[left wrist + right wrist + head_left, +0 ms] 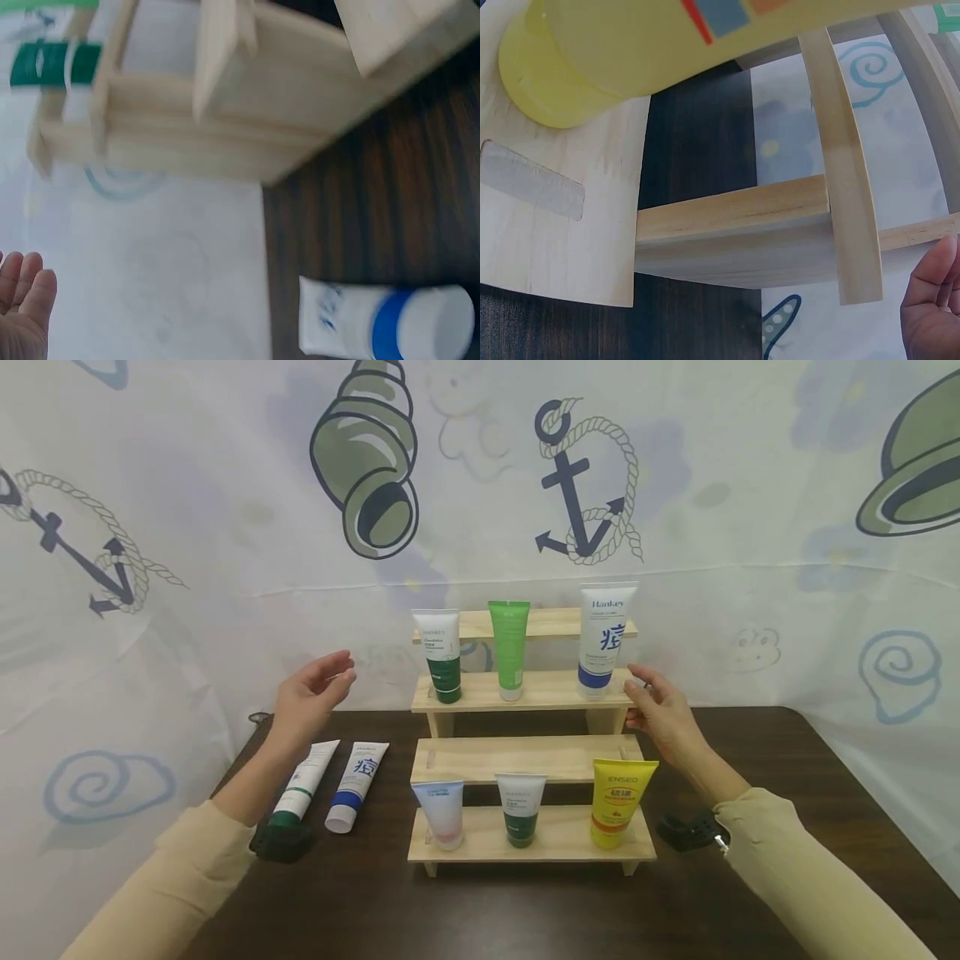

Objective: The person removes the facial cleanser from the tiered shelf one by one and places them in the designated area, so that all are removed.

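My left hand (311,693) hovers to the left of a stepped wooden rack (525,760), fingers loosely bent and holding nothing. At the right end of one of the upper shelves, my right hand (663,710) has its fingertips right at the edge, close to a white tube with a blue band (602,639). Along that shelf also stand a white and dark green tube (440,652) and a light green tube (510,647). On the lowest step are a pale pink and blue tube (442,814), a small white and green tube (521,810) and a yellow tube (618,802).
Left of the rack, a white tube with a blue band (357,787) and a white and green tube (306,781) lie on the dark wooden table (480,914). The left forearm partly covers the green one. A printed white cloth (480,527) hangs behind.
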Demonstrator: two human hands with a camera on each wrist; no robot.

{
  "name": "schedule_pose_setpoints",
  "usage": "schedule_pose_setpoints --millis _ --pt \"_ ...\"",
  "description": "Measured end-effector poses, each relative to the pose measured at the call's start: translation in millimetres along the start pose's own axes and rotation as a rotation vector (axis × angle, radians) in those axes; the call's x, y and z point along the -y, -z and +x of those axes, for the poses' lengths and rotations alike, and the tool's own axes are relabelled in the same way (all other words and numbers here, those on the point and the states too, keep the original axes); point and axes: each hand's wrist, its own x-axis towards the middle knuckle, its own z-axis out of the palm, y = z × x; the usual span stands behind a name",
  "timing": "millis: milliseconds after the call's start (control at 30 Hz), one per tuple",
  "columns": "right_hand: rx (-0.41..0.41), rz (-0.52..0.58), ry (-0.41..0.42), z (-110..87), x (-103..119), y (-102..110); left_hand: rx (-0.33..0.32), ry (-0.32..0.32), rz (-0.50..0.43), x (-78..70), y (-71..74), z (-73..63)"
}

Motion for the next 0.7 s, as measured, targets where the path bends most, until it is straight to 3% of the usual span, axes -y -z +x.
schedule_pose_setpoints --millis 267,700 --pt "0.002 0.012 0.002 0.4 0.3 -0.4 0.116 -0.070 -0.066 -34.5 -20.9 2.7" --pt "0.001 0.012 0.005 1.0 0.2 -0.6 0.187 -0.129 -0.202 -52.0 -46.8 12.4"
